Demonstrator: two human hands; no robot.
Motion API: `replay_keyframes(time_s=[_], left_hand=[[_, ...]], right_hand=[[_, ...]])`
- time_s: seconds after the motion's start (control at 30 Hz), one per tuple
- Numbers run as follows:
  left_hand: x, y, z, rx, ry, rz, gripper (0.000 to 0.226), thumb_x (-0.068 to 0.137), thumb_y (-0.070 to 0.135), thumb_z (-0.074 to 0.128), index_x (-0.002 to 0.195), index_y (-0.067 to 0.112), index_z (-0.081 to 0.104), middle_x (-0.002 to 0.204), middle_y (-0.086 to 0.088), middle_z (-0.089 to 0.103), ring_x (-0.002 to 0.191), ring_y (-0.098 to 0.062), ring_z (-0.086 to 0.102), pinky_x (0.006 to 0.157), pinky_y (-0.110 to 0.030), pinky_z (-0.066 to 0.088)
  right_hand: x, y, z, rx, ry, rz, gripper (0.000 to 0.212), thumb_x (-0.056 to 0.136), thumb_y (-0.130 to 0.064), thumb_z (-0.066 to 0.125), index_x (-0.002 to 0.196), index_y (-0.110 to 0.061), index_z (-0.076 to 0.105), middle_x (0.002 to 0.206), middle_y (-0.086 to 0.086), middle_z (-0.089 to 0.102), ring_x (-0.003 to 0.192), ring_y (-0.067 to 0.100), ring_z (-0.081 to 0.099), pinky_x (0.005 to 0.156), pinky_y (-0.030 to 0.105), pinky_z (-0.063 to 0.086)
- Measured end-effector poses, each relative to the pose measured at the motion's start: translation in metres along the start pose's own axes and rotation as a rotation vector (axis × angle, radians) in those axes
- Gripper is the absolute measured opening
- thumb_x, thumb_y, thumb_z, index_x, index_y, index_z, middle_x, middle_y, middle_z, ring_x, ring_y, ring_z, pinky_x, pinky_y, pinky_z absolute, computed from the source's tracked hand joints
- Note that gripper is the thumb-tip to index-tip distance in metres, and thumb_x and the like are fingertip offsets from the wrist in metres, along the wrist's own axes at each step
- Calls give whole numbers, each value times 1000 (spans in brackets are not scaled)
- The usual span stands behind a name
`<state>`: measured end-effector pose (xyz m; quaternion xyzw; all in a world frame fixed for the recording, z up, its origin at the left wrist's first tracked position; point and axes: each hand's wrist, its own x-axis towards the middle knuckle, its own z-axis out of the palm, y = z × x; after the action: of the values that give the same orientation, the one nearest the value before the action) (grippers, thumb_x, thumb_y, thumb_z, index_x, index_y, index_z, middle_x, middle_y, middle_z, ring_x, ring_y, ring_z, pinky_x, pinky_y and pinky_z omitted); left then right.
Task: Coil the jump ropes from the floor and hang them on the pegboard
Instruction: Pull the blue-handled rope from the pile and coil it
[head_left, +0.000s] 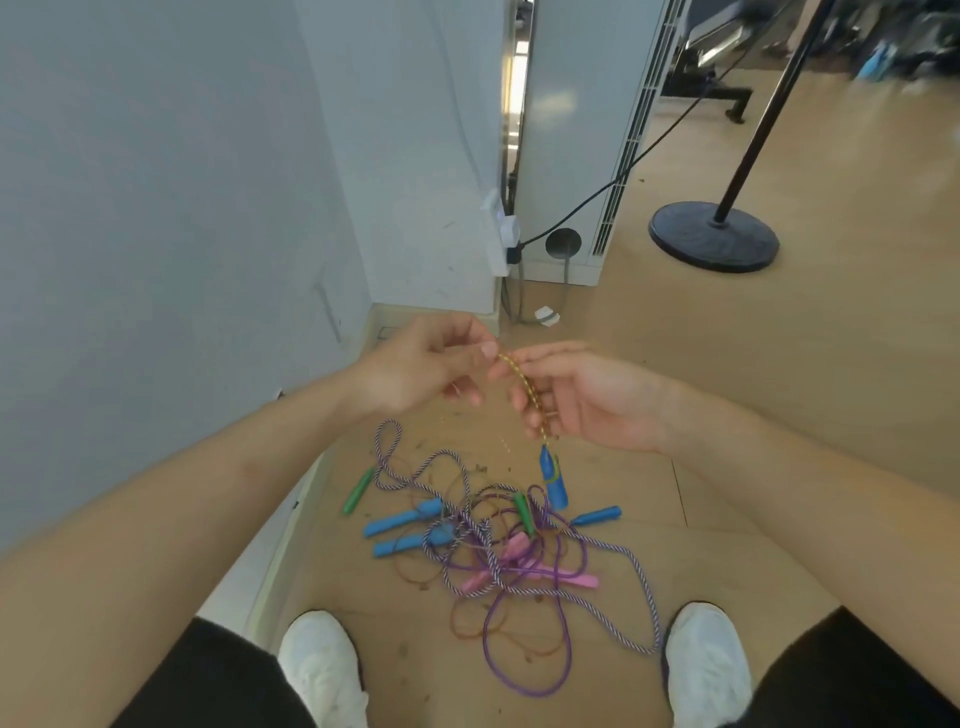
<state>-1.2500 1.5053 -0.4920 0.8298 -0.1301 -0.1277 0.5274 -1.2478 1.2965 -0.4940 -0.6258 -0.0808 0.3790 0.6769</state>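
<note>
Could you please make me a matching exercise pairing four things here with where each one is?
1 yellow rope; 2 its blue handle; 3 left green handle; 4 round stand base
A floor, left of the tangle; B dangling under the right hand; C floor, upper right; D pinched by left hand and right hand
Pairs: 1-D, 2-B, 3-A, 4-C

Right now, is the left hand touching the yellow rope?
Touching. The head view shows the left hand pinching the upper end of the yellow rope at its fingertips, and the right hand holds it lower down.
</note>
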Motion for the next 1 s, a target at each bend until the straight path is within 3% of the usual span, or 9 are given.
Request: replay_keyframes(time_s=[0.1,0.27,0.57,0.73,0.83,0.9,1.0], left_hand=[[0,3,-3,-5,-34,14,10,101,17,55,96,11,62,76,7,68,55,-11,59,54,-19,47],[5,4,-12,-19,53,33,10,100,15,59,92,14,65,74,2,61,53,-6,46,52,-18,41],[5,8,-10,-42,59,7,11,101,18,57,93,14,64,82,1,72,51,-10,55,50,-16,42],[8,2,-15,17,100,0,11,100,22,59,94,16,66,103,-9,74,67,-15,72,57,-20,47],[11,-5,-17,37,121,14,11,99,22,61,92,16,67,81,-4,66,58,-12,58,56,-20,45],[12,-7,-18,36,77,-3,12,97,25,62,94,15,69,73,-2,56,62,-14,49,59,-20,44],[9,-9,-21,6,4,-45,26,96,34,59,100,12,72,73,0,53,69,-13,49,66,-21,46]], right_hand=[[-1,-3,-1,-22,-15,12,29,103,-14,39,113,-6,65,71,3,58,58,15,53,61,30,49],[-2,-6,-5,-63,-35,27,29,106,-21,40,107,-7,64,66,0,49,56,15,46,61,32,45],[-6,-14,-14,-183,-20,5,27,107,-24,42,97,-10,63,63,-3,37,54,13,30,52,25,34],[-6,-17,-21,-224,-21,-23,27,107,-26,41,95,-12,61,61,-3,34,52,11,25,50,23,29],[-7,-19,-25,-217,-16,-39,26,107,-25,41,94,-12,60,60,-4,31,50,10,23,49,23,26],[-8,-23,-26,-125,14,-86,26,107,-24,40,91,-13,58,58,-6,31,47,8,24,47,22,26],[-9,-36,-35,257,121,-242,29,107,-23,38,84,-16,54,52,-8,29,42,6,24,43,19,25]])
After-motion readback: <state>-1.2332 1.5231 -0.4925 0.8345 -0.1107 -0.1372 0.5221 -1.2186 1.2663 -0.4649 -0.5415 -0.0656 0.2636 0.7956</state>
